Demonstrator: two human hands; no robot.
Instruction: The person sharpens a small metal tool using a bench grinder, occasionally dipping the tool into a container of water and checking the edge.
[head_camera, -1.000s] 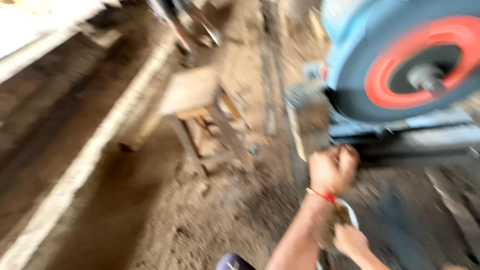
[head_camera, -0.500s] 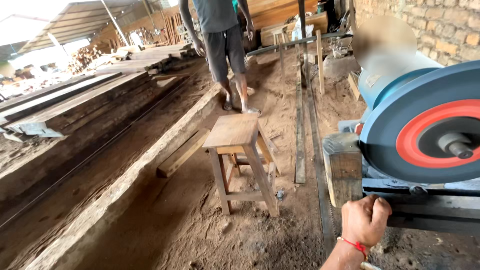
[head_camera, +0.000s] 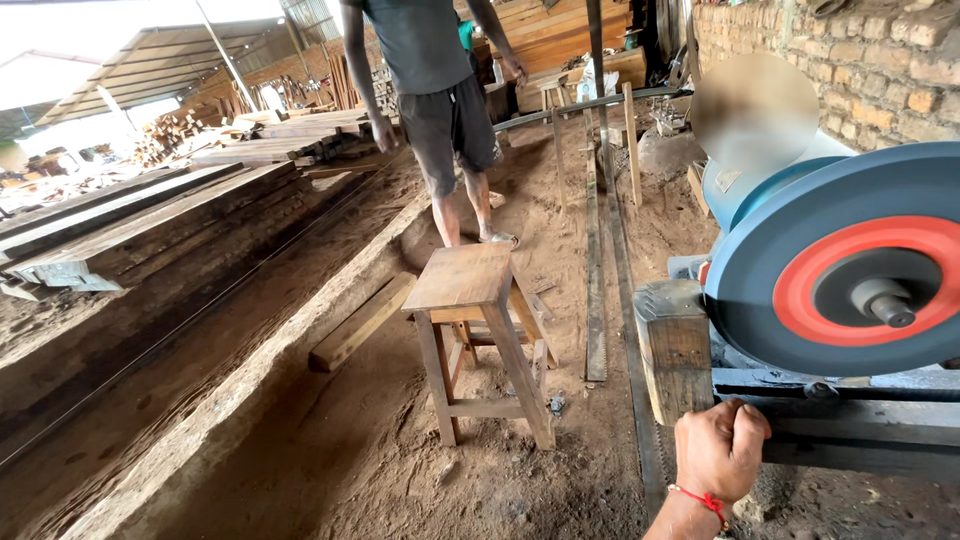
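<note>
**Wooden block next to the big grinding wheel, sawmill yard shot**

Wooden block (head_camera: 674, 350) is what the fist is closest to: it stands upright at about 4 o'clock in the frame, just left of the blue wheel (head_camera: 845, 265) with the red centre disc and a stubby metal shaft sticking out. The top of the block looks rough and notched.

Only one hand shows, low at 5 o'clock, and I'd call it the left hand (head_camera: 720, 448). It's curled into a tight fist, fingers pressed together, red string on the wrist. It sits right below the block and against the dark steel frame rail (head_camera: 850, 425) under the wheel, but I honestly can't tell if it's gripping anything or just resting there. The other hand isn't in the shot.

Dead centre there's a plain wooden stool (head_camera: 478, 335) standing on the sawdust floor, with a short plank (head_camera: 362, 322) lying at its 9 o'clock. A long saw blade strip (head_camera: 596, 270) lies on the ground running up toward 12 o'clock. Another person (head_camera: 432, 100) in dark shorts and sandals stands at 12 o'clock, behind the stool. Stacked timber beams (head_camera: 150, 215) fill the 10 o'clock side, and a brick wall (head_camera: 860, 70) is at 2 o'clock.
</note>
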